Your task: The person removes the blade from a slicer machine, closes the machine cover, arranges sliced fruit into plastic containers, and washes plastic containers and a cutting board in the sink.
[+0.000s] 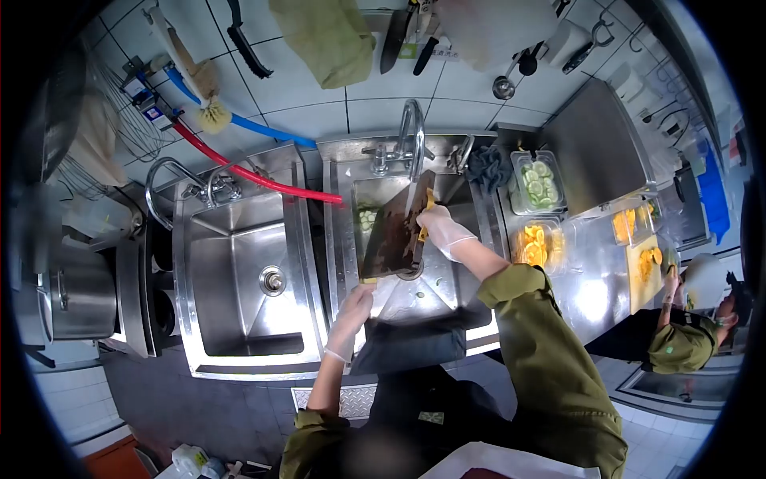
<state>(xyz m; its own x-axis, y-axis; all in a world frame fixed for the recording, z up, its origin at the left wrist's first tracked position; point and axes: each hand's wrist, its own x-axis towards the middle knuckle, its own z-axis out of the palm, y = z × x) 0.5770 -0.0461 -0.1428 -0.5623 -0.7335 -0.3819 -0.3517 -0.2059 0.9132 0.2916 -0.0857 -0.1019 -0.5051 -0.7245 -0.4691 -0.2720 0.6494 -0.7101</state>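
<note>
A dark brown, wet-looking rectangular board [395, 231] is held tilted over the right-hand sink [471, 299], under the tap [416, 132]. My left hand [351, 315], in a clear glove, is closed on its lower left corner. My right hand [441, 227], also gloved, is closed at the board's right edge. A yellow piece [428, 199] shows along that edge by the fingers; I cannot tell if it belongs to the board. Water seems to run from the tap onto the board. Pale green pieces [367, 219] lie behind it in the sink.
At left is a second sink [247, 279], with a red hose [263, 184] across its back. On the right counter stand containers of cucumber slices [537, 182] and orange slices [533, 245]. Farther right, a co-worker [686, 339] is at a cutting board [641, 279]. Knives [394, 41] hang above.
</note>
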